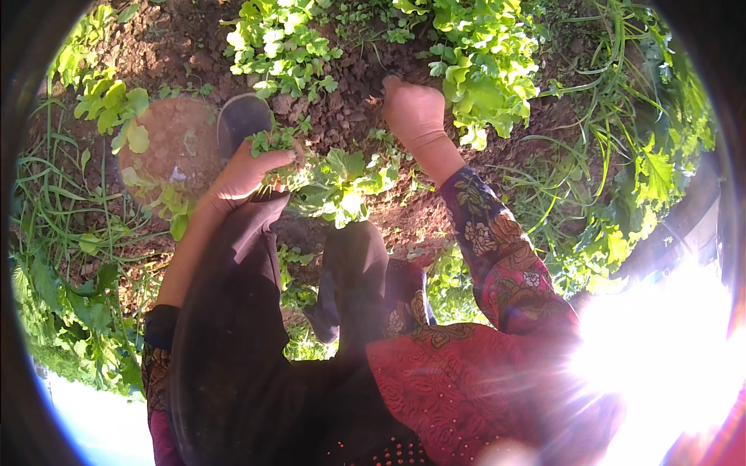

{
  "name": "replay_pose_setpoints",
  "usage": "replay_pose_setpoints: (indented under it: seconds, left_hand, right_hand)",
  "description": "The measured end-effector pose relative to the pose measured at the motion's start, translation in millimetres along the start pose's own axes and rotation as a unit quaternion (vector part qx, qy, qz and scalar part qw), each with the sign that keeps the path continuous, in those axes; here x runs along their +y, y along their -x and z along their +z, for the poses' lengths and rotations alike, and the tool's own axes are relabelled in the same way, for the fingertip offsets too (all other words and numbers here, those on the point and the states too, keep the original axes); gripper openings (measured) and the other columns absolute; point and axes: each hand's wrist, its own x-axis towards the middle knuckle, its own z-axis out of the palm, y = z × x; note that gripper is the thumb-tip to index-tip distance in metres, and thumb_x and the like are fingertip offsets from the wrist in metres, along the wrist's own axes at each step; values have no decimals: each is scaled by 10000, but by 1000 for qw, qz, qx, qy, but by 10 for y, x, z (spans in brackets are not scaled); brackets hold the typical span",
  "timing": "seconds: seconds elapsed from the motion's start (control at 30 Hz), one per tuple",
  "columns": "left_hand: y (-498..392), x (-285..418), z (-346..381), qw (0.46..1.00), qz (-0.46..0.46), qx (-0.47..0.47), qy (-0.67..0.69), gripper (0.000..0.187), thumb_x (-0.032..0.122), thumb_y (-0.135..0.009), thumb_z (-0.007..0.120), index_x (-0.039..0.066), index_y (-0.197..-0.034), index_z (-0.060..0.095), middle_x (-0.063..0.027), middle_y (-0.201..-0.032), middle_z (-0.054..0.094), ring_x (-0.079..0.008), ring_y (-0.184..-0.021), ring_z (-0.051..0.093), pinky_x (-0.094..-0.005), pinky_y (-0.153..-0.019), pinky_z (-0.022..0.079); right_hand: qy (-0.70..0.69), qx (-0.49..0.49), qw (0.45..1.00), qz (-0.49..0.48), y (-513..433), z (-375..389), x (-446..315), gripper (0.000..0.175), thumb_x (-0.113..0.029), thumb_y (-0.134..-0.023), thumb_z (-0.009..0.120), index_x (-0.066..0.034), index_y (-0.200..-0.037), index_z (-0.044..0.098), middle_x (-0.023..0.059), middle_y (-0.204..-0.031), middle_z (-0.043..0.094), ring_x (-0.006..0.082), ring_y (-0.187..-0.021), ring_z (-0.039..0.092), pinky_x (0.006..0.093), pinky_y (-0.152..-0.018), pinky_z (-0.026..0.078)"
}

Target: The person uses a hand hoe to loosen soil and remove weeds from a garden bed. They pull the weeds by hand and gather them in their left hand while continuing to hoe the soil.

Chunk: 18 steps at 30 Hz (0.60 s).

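Note:
My left hand (250, 169) is closed around a bunch of small leafy green plants (277, 140), beside my bent knee and near a dark shoe (242, 119). The bunch's leaves stick out above the thumb. Farther forward, my right hand (415, 110) reaches down to the brown soil (349, 113) with its fingers curled in. The fingertips are partly hidden, so whether they pinch anything cannot be told. A bright green lettuce-like plant (489, 81) grows just right of that hand. Between my hands and nearer my knees stands a low leafy plant (347, 180).
A clump with lobed leaves (280, 49) grows ahead. Long thin-leaved plants stand at left (64, 180) and right (606, 116), with broader greens (70, 303) at the lower left. My trousered knees (355, 250) are close below the hands. Strong sun glare washes out the lower right.

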Motion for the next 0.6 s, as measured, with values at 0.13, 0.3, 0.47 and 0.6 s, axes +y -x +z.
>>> replay_pose_setpoints:
  seconds: [0.13,0.3,0.47,0.6]
  left_hand:
    - [8,6,28,999,-16,28,2,124,148,-888,662,36,-939,669,-36,-865,671,-124,-805,608,-286,-725,478]
    - [1,12,55,997,-20,43,-55,154,202,-903,681,49,-902,663,-13,-850,668,-111,-816,603,-273,-744,469]
    - [-2,49,55,998,-23,26,-60,148,183,-925,662,40,-965,654,-9,-877,670,-104,-827,598,-274,-775,467]
    - [34,86,71,997,-70,12,-29,291,160,-935,670,28,-1191,632,-15,-957,693,-109,-885,632,-280,-816,504]
  right_hand:
    - [-230,-3,971,63,-3,-146,111,176,-204,-828,690,-87,-949,743,135,-708,692,235,-552,653,376,-500,485]
    - [-507,-233,795,237,162,-471,239,212,-255,-810,738,-118,-968,772,118,-712,686,268,-611,647,376,-592,503]
    - [-435,-140,861,221,374,-597,-171,165,-231,-817,711,-106,-910,762,92,-709,681,247,-634,641,369,-628,515]
    - [-393,-88,912,80,456,-553,-798,158,-243,-816,651,-140,-886,749,128,-753,687,342,-719,672,437,-690,540]
